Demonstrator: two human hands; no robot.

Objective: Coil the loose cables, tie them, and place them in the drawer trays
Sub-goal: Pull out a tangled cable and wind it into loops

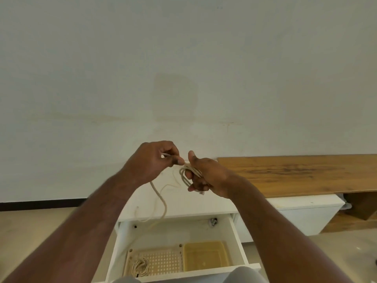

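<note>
Fingers (177, 160) of my left hand (152, 160) pinch a strand of the cream cable (158, 196), thumb against forefinger, with a short white end showing inside the curled hand. Fingers of my right hand (206, 175) curl round several loops of the same cable, the thumb standing upright above them; the coil (186, 173) hangs from the fingers on the palm side. Both hands are raised in front of a pale wall (183, 58), close together, nearly touching at the pinch.

From the left hand the loose length drops in a curve to the white cabinet top (183, 205) and lies there in thin bends. Below the hands an open white drawer (237, 240) holds two trays side by side: a perforated cream tray (167, 262) on the left and a translucent yellow tray (206, 256) on the right. A finished cable bundle (140, 266) lies in the left near corner of the perforated tray. A wooden worktop (295, 174) runs along the wall to the right. My grey-clad knees (242, 275) show at the bottom edge.
</note>
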